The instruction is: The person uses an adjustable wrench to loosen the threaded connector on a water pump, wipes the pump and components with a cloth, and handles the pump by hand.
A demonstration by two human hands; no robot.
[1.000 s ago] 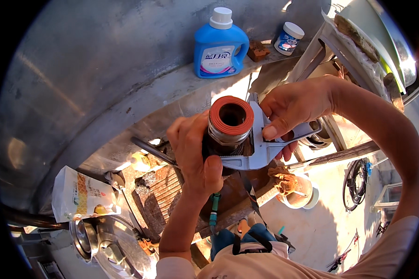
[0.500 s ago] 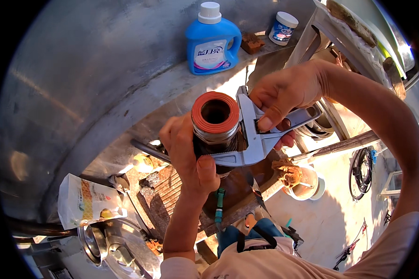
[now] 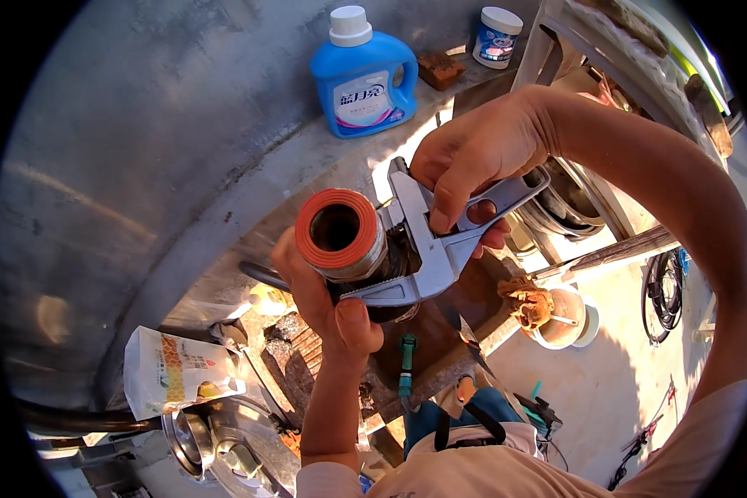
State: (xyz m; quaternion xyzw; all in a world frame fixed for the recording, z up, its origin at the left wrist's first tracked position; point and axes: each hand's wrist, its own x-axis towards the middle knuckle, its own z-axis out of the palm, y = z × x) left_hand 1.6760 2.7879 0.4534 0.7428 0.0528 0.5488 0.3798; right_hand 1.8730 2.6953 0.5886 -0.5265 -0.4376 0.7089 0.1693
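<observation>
Left hand: We had the left hand [image 3: 317, 300] wrapped about the side of the pipe fitting [image 3: 367, 264], fingers curled behind it, thumb at the tip of the lower jaw.
Right hand: We had the right hand [image 3: 483, 148] clasped on the adjustable wrench [image 3: 432, 253], thumb laid over its body, other fingers partly hidden behind.
Pipe fitting: We held it tilted beside the left fingers, with the red ring [image 3: 308, 232] facing up on its end.
Wrench jaws: They stood around the fitting's dark lower part; we could not tell whether both touched it.
Step in hand: We judged this to be seating the wrench on the fitting.
Next move: In our judgement, it called for a steady left grip and jaws square to the fitting.
Surroundings: We noted a green hose connector [image 3: 407, 363] below the left thumb and a blue bottle [image 3: 362, 79] beyond the fingers of both hands.
</observation>
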